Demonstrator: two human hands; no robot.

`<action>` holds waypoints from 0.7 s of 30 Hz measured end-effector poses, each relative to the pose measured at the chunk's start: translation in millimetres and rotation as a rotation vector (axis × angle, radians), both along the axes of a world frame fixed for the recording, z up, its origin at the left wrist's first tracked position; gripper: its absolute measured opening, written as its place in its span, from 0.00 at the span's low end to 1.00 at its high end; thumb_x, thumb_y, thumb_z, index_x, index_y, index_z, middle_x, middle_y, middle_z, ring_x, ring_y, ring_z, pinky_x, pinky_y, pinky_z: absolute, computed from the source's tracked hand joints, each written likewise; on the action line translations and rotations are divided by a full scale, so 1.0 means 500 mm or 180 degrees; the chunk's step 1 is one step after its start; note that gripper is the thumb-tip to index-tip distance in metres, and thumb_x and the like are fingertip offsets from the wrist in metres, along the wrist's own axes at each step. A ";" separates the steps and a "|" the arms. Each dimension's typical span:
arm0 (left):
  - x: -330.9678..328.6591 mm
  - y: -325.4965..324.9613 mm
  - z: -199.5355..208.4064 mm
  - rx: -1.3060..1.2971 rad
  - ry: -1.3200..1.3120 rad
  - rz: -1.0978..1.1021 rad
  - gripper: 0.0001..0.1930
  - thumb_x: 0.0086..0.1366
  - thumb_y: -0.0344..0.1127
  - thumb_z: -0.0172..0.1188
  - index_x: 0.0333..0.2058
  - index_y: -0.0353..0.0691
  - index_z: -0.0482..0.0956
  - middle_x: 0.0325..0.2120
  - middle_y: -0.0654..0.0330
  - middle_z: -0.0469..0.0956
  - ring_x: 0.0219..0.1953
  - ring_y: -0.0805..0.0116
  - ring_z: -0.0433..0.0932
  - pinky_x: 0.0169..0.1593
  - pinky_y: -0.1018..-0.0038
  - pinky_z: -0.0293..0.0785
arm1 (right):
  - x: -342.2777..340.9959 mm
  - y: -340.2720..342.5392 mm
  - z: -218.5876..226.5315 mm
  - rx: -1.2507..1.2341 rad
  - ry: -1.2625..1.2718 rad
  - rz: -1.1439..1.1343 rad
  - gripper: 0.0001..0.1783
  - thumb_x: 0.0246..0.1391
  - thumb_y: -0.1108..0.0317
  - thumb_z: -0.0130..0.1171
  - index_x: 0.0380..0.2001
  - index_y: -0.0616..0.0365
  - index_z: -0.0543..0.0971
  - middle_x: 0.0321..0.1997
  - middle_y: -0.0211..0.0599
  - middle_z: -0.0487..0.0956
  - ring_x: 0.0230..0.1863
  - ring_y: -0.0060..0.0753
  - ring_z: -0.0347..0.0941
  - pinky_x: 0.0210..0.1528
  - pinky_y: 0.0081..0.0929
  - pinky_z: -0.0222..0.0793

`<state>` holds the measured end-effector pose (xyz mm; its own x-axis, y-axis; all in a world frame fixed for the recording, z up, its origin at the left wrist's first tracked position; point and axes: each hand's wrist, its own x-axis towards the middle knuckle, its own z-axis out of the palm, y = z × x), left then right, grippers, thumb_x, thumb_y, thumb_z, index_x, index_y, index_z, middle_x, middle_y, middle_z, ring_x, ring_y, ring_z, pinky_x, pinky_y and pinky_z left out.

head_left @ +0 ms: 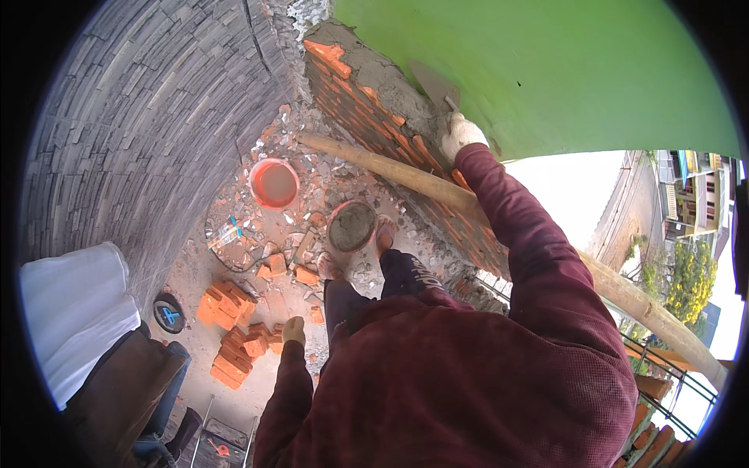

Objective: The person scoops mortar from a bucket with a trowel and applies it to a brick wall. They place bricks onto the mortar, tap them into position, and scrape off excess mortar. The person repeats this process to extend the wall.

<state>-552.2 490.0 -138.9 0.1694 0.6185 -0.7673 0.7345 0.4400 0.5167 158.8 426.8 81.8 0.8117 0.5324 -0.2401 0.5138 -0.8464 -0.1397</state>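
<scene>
My right hand (pixel 464 136), in a pale glove, is closed on the handle of a trowel (pixel 437 84). The trowel's flat blade lies over wet grey mortar (pixel 388 76) along the top of a low red brick wall (pixel 357 105), against a green surface (pixel 562 70). Down by my left leg hangs my left hand (pixel 294 329), also gloved. Its fingers are too hidden to tell whether they are closed. A bucket of grey mortar (pixel 353 226) stands at my feet.
A thick wooden pole (pixel 406 176) slants along the wall and under my right arm. Beyond the rubble-strewn ground are a red bucket (pixel 274 184) and a grey tiled wall (pixel 164 101). Loose bricks (pixel 226 305) lie at left. Cloths (pixel 78 304) hang at the left edge.
</scene>
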 end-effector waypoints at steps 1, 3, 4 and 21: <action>0.025 -0.026 0.032 0.0084 0.0035 0.0014 0.22 0.65 0.47 0.61 0.47 0.31 0.83 0.40 0.53 0.85 0.44 0.64 0.81 0.52 0.68 0.74 | -0.005 0.003 0.040 0.0135 0.0082 -0.0010 0.21 0.52 0.63 0.56 0.47 0.64 0.76 0.42 0.64 0.82 0.48 0.65 0.79 0.52 0.51 0.75; 0.055 -0.067 0.075 0.0212 0.0088 -0.0032 0.23 0.65 0.47 0.60 0.47 0.30 0.83 0.40 0.53 0.85 0.44 0.63 0.80 0.51 0.68 0.74 | 0.030 -0.030 0.085 0.0074 0.0667 0.0102 0.26 0.55 0.57 0.56 0.52 0.65 0.76 0.44 0.62 0.81 0.48 0.59 0.80 0.53 0.46 0.75; 0.063 -0.089 0.074 0.0132 0.0116 0.0062 0.23 0.65 0.47 0.60 0.46 0.30 0.83 0.40 0.52 0.85 0.44 0.63 0.80 0.51 0.67 0.74 | 0.034 -0.033 0.127 0.0001 0.1182 0.0067 0.28 0.56 0.55 0.55 0.54 0.65 0.76 0.50 0.64 0.80 0.52 0.58 0.80 0.57 0.46 0.74; 0.276 -0.049 0.093 0.0345 -0.0660 0.0318 0.19 0.70 0.42 0.61 0.51 0.32 0.80 0.43 0.59 0.82 0.45 0.71 0.77 0.52 0.72 0.73 | 0.100 -0.070 0.081 -0.0936 0.2097 -0.0211 0.28 0.63 0.54 0.47 0.47 0.71 0.80 0.38 0.58 0.82 0.35 0.49 0.80 0.44 0.45 0.76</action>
